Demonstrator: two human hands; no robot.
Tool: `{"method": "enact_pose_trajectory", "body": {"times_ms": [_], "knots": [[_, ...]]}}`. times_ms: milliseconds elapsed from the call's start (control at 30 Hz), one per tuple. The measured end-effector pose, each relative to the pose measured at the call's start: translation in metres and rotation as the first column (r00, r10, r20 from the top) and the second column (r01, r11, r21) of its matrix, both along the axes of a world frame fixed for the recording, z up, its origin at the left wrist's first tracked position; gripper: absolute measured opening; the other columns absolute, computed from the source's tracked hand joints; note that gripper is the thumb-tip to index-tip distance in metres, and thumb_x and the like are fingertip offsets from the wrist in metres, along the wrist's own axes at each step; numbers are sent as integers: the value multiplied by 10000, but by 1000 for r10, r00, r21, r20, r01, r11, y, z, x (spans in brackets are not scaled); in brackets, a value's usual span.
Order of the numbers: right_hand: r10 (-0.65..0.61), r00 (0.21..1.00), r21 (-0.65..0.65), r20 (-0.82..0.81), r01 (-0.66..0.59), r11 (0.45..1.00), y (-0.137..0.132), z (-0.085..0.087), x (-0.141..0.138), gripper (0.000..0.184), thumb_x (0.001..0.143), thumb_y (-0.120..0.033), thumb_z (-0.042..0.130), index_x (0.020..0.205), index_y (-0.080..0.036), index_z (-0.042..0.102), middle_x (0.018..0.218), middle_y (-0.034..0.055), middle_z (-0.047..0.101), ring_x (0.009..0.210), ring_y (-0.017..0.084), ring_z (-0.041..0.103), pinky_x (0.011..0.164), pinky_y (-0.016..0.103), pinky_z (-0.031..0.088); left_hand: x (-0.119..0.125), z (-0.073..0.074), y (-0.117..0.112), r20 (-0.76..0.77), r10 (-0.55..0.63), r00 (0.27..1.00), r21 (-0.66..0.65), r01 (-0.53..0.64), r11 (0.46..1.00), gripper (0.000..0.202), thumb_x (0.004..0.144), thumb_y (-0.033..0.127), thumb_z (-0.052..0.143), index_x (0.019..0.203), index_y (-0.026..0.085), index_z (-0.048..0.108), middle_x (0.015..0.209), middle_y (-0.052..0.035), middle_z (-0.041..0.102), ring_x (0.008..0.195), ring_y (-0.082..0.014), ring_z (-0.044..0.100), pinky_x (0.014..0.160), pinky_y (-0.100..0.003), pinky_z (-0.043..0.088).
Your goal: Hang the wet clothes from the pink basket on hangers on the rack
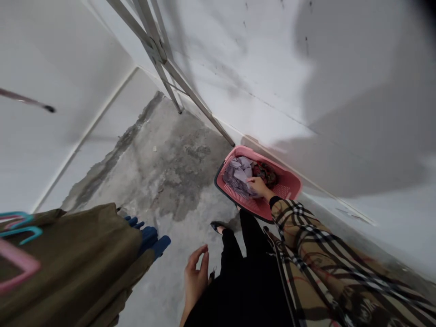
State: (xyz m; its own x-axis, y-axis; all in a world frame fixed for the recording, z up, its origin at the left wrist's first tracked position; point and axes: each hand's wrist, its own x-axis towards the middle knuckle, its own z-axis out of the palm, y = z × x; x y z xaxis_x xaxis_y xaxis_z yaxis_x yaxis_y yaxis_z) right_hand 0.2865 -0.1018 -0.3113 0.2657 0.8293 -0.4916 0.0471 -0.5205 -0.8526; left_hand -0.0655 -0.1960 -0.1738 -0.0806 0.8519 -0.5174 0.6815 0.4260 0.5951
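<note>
A pink plastic laundry basket (289,184) stands on the floor against the wall, with clothes inside. My right hand (259,187) reaches into it from a plaid sleeve, its fingers closed on a lavender garment (242,170). Beside that garment lies a dark red, patterned cloth (265,173). Low in the view, my left hand (197,274) hangs in front of my body, its fingers loosely bent and apart, with nothing seen in them.
Olive-brown clothing (78,259) hangs at the lower left, near a turquoise hanger (25,229), a pink hanger (20,263) and something blue (153,240). Metal rack legs (190,91) stand along the wall. The concrete floor (136,181) is patchy.
</note>
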Motion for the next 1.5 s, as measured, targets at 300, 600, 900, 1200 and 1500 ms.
{"method": "enact_pose_trajectory", "body": {"times_ms": [300, 600, 900, 1200, 1500], "knots": [[-254, 851, 60, -460, 315, 947, 0, 99, -3, 295, 600, -368, 763, 828, -189, 709, 820, 22, 728, 680, 126, 639, 651, 265, 519, 51, 10, 46, 172, -252, 952, 181, 221, 958, 248, 847, 348, 588, 982, 194, 728, 1003, -97, 753, 952, -227, 701, 880, -399, 556], [22, 734, 221, -679, 176, 959, 2, 247, -42, 177, 604, -224, 807, 771, -236, 748, 774, -13, 718, 636, 108, 624, 577, 238, 512, 111, 67, 105, 228, -530, 817, 506, 366, 781, 921, 759, 463, 728, 1506, 199, 259, 1464, -210, 438, 1083, -257, 633, 905, -412, 525], [515, 669, 582, -536, -149, 799, -1, 325, -72, 296, 751, -294, 772, 1040, -240, 734, 883, 0, 706, 746, 88, 640, 691, 212, 528, 104, 156, 115, 463, -598, 655, 494, 369, 787, 397, 783, 533, 663, 866, 146, 646, 753, -18, 658, 674, -144, 591, 667, -265, 496], [769, 615, 734, -175, -440, 518, -18, 355, -111, 386, 823, -346, 718, 1167, -202, 618, 1059, 30, 672, 972, 146, 627, 889, 294, 491, 52, 217, 89, 455, -485, 747, 624, 121, 772, 462, 675, 601, 735, 685, 155, 613, 642, 12, 585, 594, -113, 507, 589, -238, 451], [825, 564, 764, 37, -548, 340, -30, 401, -168, 311, 825, -429, 702, 818, -165, 538, 738, -37, 480, 670, 78, 450, 614, 198, 397, -15, 262, 63, 372, -468, 801, 733, 56, 678, 480, 627, 603, 777, 649, 152, 614, 566, 31, 529, 534, -98, 459, 508, -221, 406]]}}
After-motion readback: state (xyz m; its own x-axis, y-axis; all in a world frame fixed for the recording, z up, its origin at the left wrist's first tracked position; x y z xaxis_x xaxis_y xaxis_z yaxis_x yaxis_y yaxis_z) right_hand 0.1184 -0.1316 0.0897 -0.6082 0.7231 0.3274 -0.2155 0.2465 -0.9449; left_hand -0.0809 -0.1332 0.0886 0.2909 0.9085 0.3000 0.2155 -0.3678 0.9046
